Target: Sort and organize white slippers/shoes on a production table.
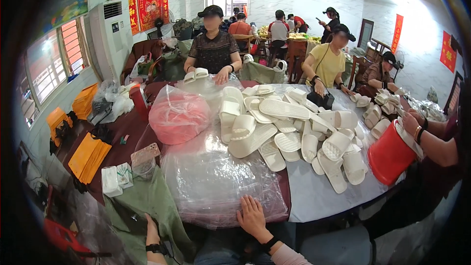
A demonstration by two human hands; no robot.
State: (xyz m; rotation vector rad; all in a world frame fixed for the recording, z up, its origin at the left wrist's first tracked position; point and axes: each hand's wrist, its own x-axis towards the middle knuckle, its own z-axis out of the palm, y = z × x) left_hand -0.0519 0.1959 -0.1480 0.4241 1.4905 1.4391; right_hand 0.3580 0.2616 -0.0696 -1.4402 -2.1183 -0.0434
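Observation:
My right hand [253, 217] lies flat, fingers stretched out, on the near edge of a stack of clear plastic bags [221, 179]. Over the olive-green cloth [130, 206] at the table's near left is my left hand [152, 230], seen edge-on. Its fingers are mostly hidden, and nothing shows in its grip. Beyond the bags and to the right spreads a loose heap of white slippers [287, 109], soles and straps turned every way. A pink bundle wrapped in clear plastic [179, 118] sits at the far end of the bag stack.
Orange-yellow packets [90, 161] and small white boxes [112, 180] lie at left. A red bucket [388, 154] stands at the right, beside a person's arm. Across the table, a person in black [213, 49] and one in yellow [328, 64] handle slippers.

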